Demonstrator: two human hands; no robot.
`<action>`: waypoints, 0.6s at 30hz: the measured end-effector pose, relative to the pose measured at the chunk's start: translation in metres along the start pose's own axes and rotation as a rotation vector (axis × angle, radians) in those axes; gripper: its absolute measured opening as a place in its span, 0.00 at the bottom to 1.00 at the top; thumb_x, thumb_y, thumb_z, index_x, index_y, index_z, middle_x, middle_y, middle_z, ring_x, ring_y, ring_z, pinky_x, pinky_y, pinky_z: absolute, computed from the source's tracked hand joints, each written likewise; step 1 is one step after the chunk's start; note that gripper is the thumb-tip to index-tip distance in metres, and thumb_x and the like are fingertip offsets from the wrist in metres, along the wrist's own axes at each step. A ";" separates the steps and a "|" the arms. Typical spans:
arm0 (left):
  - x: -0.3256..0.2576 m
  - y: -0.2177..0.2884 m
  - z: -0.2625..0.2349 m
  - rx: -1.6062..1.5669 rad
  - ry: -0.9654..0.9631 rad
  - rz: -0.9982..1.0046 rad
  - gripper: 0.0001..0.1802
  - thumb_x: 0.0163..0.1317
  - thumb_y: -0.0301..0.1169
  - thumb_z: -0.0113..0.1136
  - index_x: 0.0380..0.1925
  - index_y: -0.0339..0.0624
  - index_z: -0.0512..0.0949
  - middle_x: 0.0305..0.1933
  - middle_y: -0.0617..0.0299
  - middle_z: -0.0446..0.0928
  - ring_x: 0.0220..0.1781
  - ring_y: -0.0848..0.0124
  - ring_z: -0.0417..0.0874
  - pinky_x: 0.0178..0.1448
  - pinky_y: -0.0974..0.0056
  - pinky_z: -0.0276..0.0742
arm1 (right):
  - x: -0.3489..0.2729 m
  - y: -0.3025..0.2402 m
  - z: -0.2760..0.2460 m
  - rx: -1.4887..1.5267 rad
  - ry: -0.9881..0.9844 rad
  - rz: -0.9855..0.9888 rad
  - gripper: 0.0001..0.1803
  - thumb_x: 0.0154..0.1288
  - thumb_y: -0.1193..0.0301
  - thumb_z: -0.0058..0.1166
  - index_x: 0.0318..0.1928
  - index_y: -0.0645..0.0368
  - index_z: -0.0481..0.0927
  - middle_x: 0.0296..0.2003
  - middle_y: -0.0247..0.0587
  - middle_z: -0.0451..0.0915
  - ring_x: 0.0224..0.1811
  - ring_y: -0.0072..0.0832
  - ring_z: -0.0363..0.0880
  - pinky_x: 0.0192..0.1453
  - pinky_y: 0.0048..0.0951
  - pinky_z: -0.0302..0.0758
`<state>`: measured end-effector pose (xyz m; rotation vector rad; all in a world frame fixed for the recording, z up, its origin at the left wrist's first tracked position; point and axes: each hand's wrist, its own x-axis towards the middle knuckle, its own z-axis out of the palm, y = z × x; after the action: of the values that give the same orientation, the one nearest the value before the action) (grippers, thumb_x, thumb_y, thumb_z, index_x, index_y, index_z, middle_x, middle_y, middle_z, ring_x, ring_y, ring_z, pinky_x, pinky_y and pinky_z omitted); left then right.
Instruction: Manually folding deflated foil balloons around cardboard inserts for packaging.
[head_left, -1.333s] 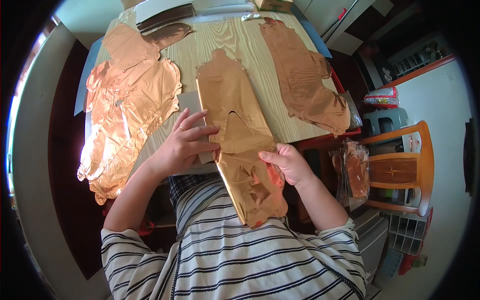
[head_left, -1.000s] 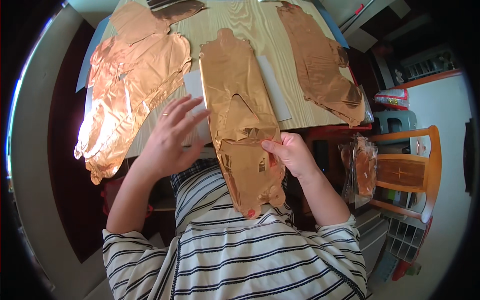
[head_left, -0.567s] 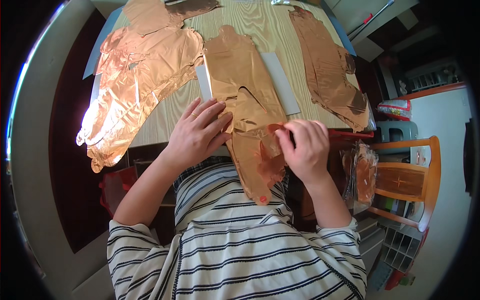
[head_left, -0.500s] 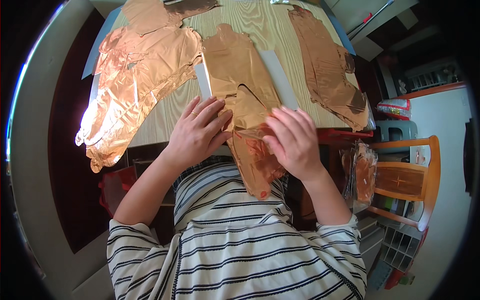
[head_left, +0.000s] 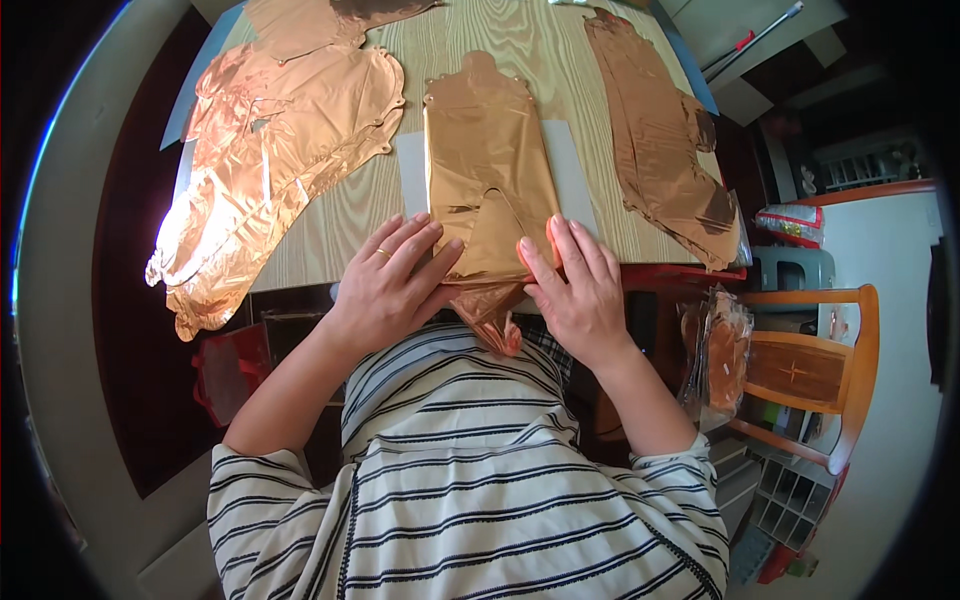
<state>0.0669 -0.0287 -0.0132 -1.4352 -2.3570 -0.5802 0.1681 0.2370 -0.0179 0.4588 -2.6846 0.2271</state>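
Note:
A flat, uninflated rose-gold foil balloon [head_left: 490, 135], folded into a long strip, lies in front of me over a pale sheet [head_left: 572, 170]. Its lower end hangs past the table's near edge toward my lap, crumpled and bunched. My left hand [head_left: 388, 280] rests on the strip's left side with fingers stretched out and thumb on the foil near the edge. On the right side lies my right hand [head_left: 582, 295], its fingers extended and fingertips touching the foil. A curved fold line shows between the two hands.
A crinkled foil balloon [head_left: 300, 130] spreads over the table's left side and hangs off its edge. Another foil balloon [head_left: 655, 130] lies at the right. Right of the table stand a wooden chair [head_left: 800, 370], bagged foil pieces [head_left: 722, 350] and a grey-green stool [head_left: 800, 268].
The hanging lower end of the balloon has drawn up and bunched closer to the table edge. My right hand has come down from a raised, curled pose onto the foil; the strip now lies straighter.

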 end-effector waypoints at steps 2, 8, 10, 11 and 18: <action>-0.002 -0.002 0.002 0.007 0.012 0.015 0.30 0.58 0.44 0.70 0.59 0.45 0.79 0.59 0.52 0.76 0.65 0.54 0.78 0.72 0.47 0.72 | -0.005 -0.004 0.001 -0.023 0.052 0.011 0.37 0.60 0.65 0.68 0.70 0.47 0.73 0.69 0.59 0.70 0.68 0.48 0.72 0.66 0.46 0.68; -0.006 -0.006 0.006 0.021 0.034 0.035 0.30 0.58 0.41 0.72 0.59 0.44 0.80 0.61 0.53 0.79 0.66 0.54 0.79 0.75 0.47 0.68 | -0.002 -0.001 0.002 -0.059 0.118 0.026 0.29 0.66 0.68 0.61 0.68 0.49 0.75 0.68 0.58 0.72 0.62 0.44 0.78 0.59 0.39 0.72; -0.008 -0.007 0.010 0.035 0.057 0.047 0.30 0.57 0.40 0.73 0.59 0.43 0.80 0.62 0.54 0.80 0.67 0.54 0.80 0.75 0.47 0.67 | -0.003 0.005 0.005 -0.108 0.122 -0.002 0.27 0.68 0.70 0.58 0.68 0.49 0.76 0.67 0.56 0.73 0.61 0.42 0.79 0.57 0.37 0.72; -0.010 -0.008 0.011 0.050 0.074 0.053 0.29 0.57 0.40 0.73 0.59 0.43 0.80 0.62 0.54 0.80 0.66 0.54 0.80 0.76 0.47 0.67 | -0.004 0.008 0.007 -0.130 0.123 -0.018 0.25 0.70 0.71 0.56 0.67 0.49 0.77 0.66 0.56 0.74 0.60 0.40 0.79 0.56 0.36 0.72; -0.009 -0.007 0.016 0.127 0.105 0.052 0.25 0.57 0.38 0.72 0.55 0.45 0.82 0.61 0.56 0.81 0.66 0.57 0.81 0.75 0.49 0.67 | 0.000 0.014 0.007 -0.143 0.120 -0.033 0.25 0.70 0.74 0.53 0.67 0.48 0.77 0.64 0.52 0.76 0.60 0.39 0.79 0.55 0.34 0.72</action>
<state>0.0638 -0.0309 -0.0325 -1.3712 -2.2268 -0.4717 0.1603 0.2481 -0.0256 0.4313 -2.5526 0.0501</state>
